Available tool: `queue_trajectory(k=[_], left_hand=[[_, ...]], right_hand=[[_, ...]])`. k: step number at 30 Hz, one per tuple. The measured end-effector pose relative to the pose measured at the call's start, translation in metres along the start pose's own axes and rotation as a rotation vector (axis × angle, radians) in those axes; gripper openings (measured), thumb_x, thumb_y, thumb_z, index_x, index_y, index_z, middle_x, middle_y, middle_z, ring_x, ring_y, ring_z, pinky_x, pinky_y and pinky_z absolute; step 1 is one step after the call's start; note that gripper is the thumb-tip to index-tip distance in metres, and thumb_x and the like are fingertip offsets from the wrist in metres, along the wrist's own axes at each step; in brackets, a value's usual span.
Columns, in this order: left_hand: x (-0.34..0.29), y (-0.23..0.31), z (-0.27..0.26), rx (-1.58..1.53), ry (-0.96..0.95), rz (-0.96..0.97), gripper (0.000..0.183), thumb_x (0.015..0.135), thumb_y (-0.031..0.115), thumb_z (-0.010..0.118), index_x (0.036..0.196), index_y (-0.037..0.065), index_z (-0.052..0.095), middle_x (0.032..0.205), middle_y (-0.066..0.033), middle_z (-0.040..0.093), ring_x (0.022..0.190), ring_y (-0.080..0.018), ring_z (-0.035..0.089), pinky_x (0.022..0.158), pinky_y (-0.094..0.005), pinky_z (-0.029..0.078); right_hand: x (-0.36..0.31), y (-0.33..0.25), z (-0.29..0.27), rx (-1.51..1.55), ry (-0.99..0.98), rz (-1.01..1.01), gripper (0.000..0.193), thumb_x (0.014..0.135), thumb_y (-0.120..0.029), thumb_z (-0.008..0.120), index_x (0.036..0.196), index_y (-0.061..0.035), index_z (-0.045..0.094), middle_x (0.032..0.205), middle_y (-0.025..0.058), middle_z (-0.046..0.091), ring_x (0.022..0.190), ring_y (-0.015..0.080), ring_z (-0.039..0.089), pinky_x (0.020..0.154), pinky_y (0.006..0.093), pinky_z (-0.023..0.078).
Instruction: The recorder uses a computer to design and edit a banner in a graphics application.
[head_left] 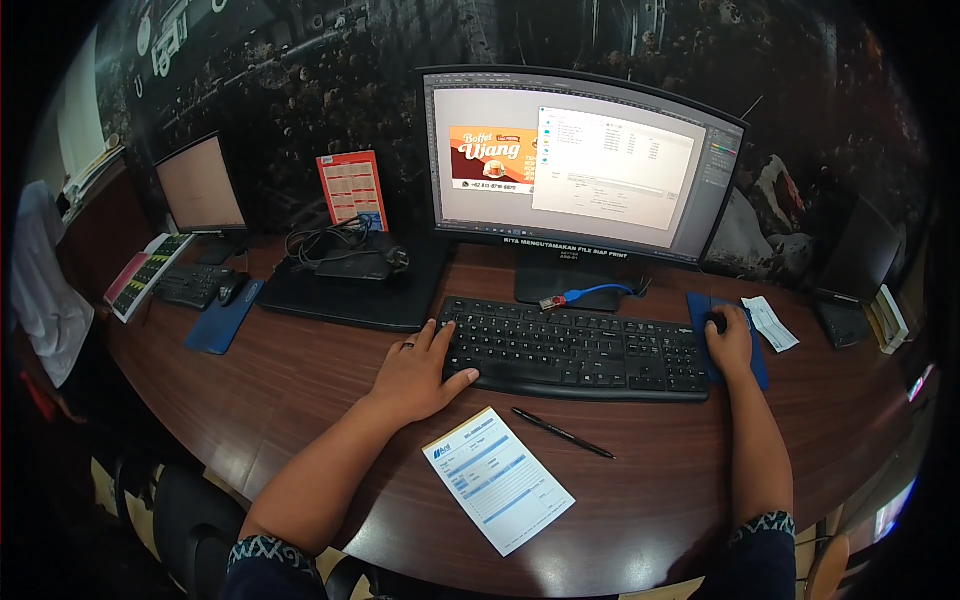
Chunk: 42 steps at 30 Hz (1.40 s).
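Observation:
My left hand [418,376] lies at the left end of a black computer keyboard [575,348], fingers spread with the tips on its leftmost keys. A ring is on one finger. At the keyboard's right, my right hand [731,342] is wrapped over a small dark mouse [716,321], mostly hidden under the fingers, on a blue mouse pad [758,374]. Behind the keyboard stands a wide monitor [487,211], lit with an orange banner design and a white file dialog window over it. Between my forearms lie a printed form pad [500,482] and a black pen [563,433].
A blue cable [595,292] lies by the monitor's base. Further left sit a black flat case [350,298] with coiled cords, an orange calendar [352,188], and a second monitor [203,185] with keyboard. A paper slip [771,324] and another dark screen [858,250] are at right.

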<state>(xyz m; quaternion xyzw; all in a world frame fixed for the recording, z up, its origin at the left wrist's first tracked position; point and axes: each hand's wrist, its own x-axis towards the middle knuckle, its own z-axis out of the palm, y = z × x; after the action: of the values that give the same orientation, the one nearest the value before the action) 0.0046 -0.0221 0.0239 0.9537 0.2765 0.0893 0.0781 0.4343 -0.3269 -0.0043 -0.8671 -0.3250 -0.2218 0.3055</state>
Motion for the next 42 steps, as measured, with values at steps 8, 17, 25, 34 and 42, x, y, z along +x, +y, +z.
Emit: queue_trajectory(k=[8, 17, 25, 34, 42], left_hand=[[0.000, -0.002, 0.002, 0.004, 0.010, 0.010, 0.087, 0.097, 0.061, 0.054, 0.155, 0.000, 0.033, 0.156, -0.0335, 0.035, 0.143, -0.0446, 0.041, 0.117, -0.0525, 0.031], [0.000, -0.002, 0.002, 0.009, 0.010, 0.005, 0.086, 0.097, 0.061, 0.054, 0.155, 0.000, 0.033, 0.156, -0.0334, 0.036, 0.143, -0.0447, 0.041, 0.117, -0.0520, 0.031], [0.001, 0.000, -0.001, 0.009, -0.011, -0.008, 0.088, 0.097, 0.063, 0.052, 0.156, 0.000, 0.032, 0.156, -0.0331, 0.036, 0.143, -0.0443, 0.041, 0.118, -0.0504, 0.031], [0.019, -0.013, 0.025, -0.395, 0.340, 0.014, 0.053, 0.101, 0.022, 0.055, 0.148, 0.000, 0.041, 0.148, -0.0299, 0.048, 0.137, -0.0442, 0.048, 0.115, -0.0469, 0.037], [0.012, -0.003, 0.025, -0.487, 0.403, -0.092, 0.049, 0.096, 0.011, 0.049, 0.143, -0.003, 0.044, 0.131, -0.0284, 0.061, 0.122, -0.0436, 0.059, 0.105, -0.0488, 0.046]], right_hand=[[-0.001, -0.002, 0.000, 0.011, 0.004, -0.008, 0.029, 0.082, -0.015, 0.069, 0.110, -0.0056, 0.067, 0.114, 0.0148, 0.064, 0.109, 0.0366, 0.063, 0.094, 0.0439, 0.050], [0.000, 0.001, 0.002, 0.023, 0.018, -0.028, 0.027, 0.083, -0.015, 0.068, 0.108, -0.0046, 0.068, 0.113, 0.0158, 0.064, 0.108, 0.0372, 0.063, 0.093, 0.0441, 0.050], [0.000, -0.001, 0.001, 0.018, 0.020, -0.023, 0.028, 0.083, -0.015, 0.068, 0.110, -0.0048, 0.066, 0.113, 0.0162, 0.064, 0.109, 0.0378, 0.062, 0.093, 0.0448, 0.050], [0.002, -0.003, 0.002, -0.036, 0.009, 0.037, 0.034, 0.084, -0.017, 0.070, 0.115, -0.0067, 0.062, 0.115, 0.0166, 0.064, 0.110, 0.0393, 0.062, 0.093, 0.0473, 0.050], [-0.003, 0.002, 0.000, -0.120, 0.129, -0.005, 0.037, 0.087, -0.027, 0.073, 0.116, -0.0066, 0.062, 0.119, 0.0156, 0.064, 0.116, 0.0375, 0.060, 0.100, 0.0500, 0.044]])
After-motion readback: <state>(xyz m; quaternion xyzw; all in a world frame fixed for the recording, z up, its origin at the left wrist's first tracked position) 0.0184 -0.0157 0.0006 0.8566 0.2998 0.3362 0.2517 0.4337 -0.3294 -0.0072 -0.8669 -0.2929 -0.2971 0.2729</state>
